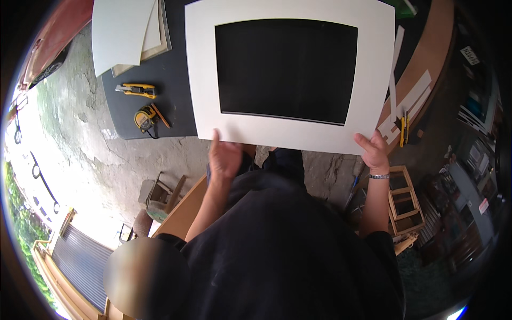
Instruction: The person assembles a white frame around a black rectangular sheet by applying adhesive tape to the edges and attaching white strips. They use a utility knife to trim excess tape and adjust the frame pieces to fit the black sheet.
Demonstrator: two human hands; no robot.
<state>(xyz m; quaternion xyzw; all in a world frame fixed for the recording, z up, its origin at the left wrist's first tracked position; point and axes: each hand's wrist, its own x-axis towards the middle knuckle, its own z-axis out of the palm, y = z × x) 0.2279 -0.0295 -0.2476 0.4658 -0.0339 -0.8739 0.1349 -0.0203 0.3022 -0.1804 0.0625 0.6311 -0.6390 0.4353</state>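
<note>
A white picture mat (205, 69) with a large rectangular window is held up in front of me. Through the window shows the black table surface. The thumb of my left hand (225, 158) lies over the mat's lower edge near its left corner; the hand's other fingers are partly hidden and slightly blurred. At the lower right corner, my right hand (375, 152) pinches the mat, thumb on top and fingers around the edge. A bracelet (379, 176) circles my right wrist.
On the black table (120, 114) lie a yellow utility knife (137, 90), a tape measure (144, 118), a pencil (160, 116) and white sheets (120, 32). At right, a brown board (434, 48) bears white strips (413, 98) and another yellow cutter (404, 130). Wooden frames (405, 200) stand below.
</note>
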